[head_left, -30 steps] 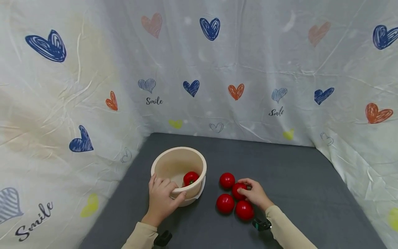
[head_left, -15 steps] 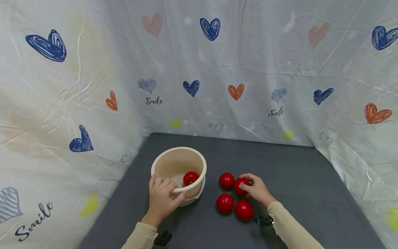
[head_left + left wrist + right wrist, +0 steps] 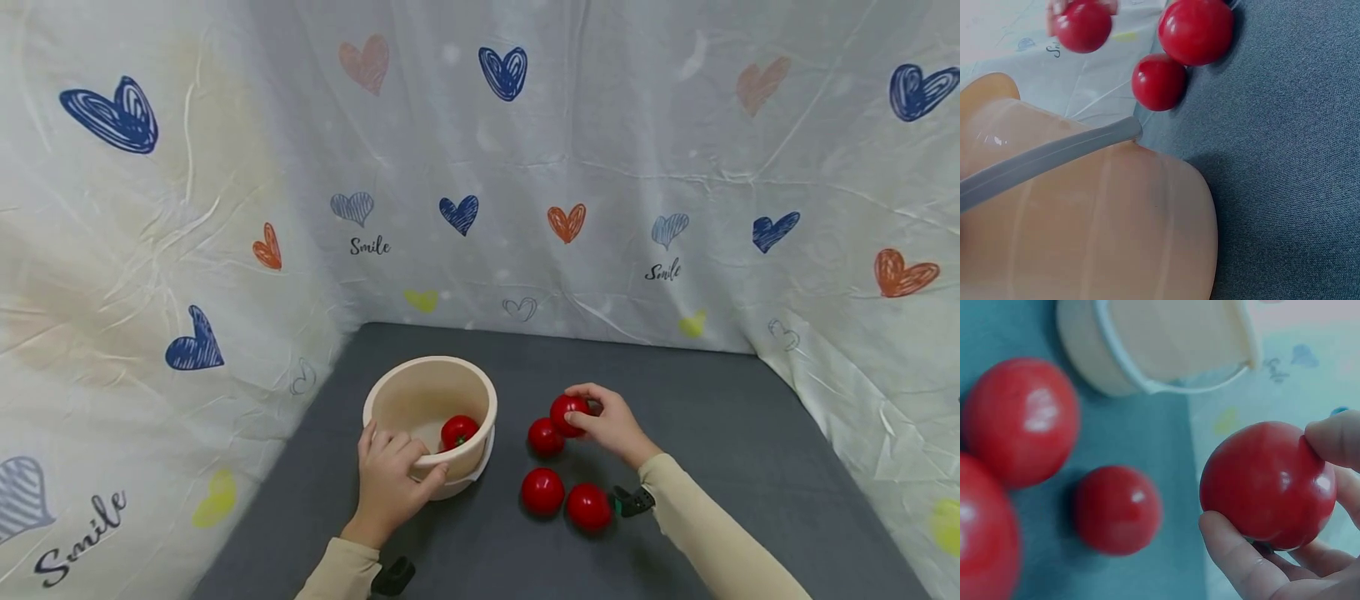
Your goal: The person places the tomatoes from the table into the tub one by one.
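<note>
My right hand (image 3: pixel 617 423) pinches a red tomato (image 3: pixel 567 415) between thumb and fingers, above the dark table. The right wrist view shows that tomato (image 3: pixel 1266 484) lifted, with fingertips on opposite sides. A tomato (image 3: pixel 545 439) rests on the table just beneath and left of it; two others (image 3: pixel 542 492) (image 3: pixel 589 507) sit closer to me. My left hand (image 3: pixel 390 483) grips the near rim of a cream bucket (image 3: pixel 487 398), fingers over the edge and thumb outside. Inside the bucket lies one tomato (image 3: pixel 459 430) with a green stem.
A pale handle (image 3: pixel 1054 153) hangs against the bucket's outer wall. The dark grey table (image 3: pixel 675 400) extends to the right of the tomatoes. Behind and at the sides hangs a white curtain (image 3: pixel 510 275) printed with hearts.
My right hand has raised one tomato off the table, away from the group, and moved it farther back and slightly left. The left hand and bucket have stayed in place.
</note>
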Available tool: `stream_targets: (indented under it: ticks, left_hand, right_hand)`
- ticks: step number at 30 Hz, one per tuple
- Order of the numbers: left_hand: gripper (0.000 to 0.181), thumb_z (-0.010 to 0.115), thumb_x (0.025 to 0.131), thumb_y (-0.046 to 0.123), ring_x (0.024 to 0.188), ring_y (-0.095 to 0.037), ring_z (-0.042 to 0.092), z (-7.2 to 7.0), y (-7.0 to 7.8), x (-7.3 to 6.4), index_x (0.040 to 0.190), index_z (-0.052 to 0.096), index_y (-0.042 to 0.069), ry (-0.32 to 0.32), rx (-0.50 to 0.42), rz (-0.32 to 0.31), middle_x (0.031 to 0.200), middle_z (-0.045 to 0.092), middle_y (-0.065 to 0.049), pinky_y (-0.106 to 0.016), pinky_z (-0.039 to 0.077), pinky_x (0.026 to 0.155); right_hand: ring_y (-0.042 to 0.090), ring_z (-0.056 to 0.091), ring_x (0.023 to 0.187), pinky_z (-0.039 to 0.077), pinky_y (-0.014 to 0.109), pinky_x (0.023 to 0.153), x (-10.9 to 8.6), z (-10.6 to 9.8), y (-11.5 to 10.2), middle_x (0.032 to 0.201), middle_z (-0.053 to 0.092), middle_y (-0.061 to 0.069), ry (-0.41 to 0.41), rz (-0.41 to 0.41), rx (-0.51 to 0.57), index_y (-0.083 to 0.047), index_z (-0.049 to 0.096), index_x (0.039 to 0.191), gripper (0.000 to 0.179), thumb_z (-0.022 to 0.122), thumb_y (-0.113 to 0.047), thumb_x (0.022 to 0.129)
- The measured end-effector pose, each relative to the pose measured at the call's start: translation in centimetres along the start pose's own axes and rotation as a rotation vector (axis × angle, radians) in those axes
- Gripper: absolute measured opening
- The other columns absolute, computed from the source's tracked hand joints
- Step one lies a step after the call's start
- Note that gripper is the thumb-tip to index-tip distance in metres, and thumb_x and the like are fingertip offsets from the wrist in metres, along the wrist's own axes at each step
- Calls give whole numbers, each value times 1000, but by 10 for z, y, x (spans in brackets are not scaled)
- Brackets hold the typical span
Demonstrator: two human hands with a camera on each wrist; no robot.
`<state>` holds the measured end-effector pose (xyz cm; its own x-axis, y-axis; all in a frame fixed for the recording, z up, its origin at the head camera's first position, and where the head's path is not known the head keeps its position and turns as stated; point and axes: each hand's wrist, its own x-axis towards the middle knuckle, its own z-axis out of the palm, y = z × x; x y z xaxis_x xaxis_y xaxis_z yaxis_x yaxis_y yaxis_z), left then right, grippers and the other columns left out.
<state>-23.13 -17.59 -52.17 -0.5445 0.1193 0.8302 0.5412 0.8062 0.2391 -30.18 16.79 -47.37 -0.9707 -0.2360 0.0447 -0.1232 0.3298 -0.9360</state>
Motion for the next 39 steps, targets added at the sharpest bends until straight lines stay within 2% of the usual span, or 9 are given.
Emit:
stream_targets:
  ticks: [3,11,17,23,26,30,34,39]
  left_hand:
    - [24,68,75,37,78,-25,52,1,-1,-1,68,60,16,0,-2,1,67,57,-2,-75,28,106]
    - [25,69,76,37,78,-25,52,0,-2,-1,67,59,16,-1,2,1,67,57,-2,-75,28,106]
    - [26,68,77,38,77,-25,52,-2,-1,-1,67,59,15,4,6,7,66,57,-2,-75,28,106]
    - [29,66,79,40,77,-26,53,-1,-1,-1,67,60,15,10,1,18,66,57,-2,-75,29,105]
    - [31,65,82,41,77,-26,53,0,-1,-1,66,59,15,20,2,24,65,57,-3,-76,30,103]
    - [35,62,85,43,76,-26,53,0,0,0,66,59,15,31,7,31,65,57,-3,-76,32,101]
    - [36,61,87,45,77,-26,54,0,1,0,67,60,15,28,9,31,66,57,-4,-76,33,101]
    - [33,62,84,42,77,-26,53,0,1,1,67,59,14,27,15,29,65,56,-4,-76,32,102]
  right_hand:
    - [19,66,93,64,42,74,6,1,-15,125,64,21,-6,-24,-15,-4,62,131,38,66,-11,94]
    - [26,68,101,64,42,80,22,10,-54,130,64,19,-35,-93,-11,-8,62,132,40,68,-13,93]
    - [28,69,103,64,45,80,33,33,-84,130,65,20,-66,-148,30,-7,63,132,40,68,-13,93]
    - [25,69,105,64,39,80,37,65,-110,132,67,16,-149,-227,11,-9,65,134,41,66,-14,94]
    - [24,68,106,63,35,80,37,81,-117,135,65,13,-198,-265,-23,-11,65,135,41,66,-15,94]
    - [24,64,104,62,33,83,38,99,-120,133,65,11,-223,-286,-71,-12,67,132,40,66,-16,93]
    - [20,63,102,60,32,83,37,114,-118,129,67,10,-233,-269,-100,-14,68,132,39,68,-16,92]
    - [18,64,100,60,29,82,35,127,-112,124,70,10,-252,-265,-128,-14,69,131,39,69,-16,92]
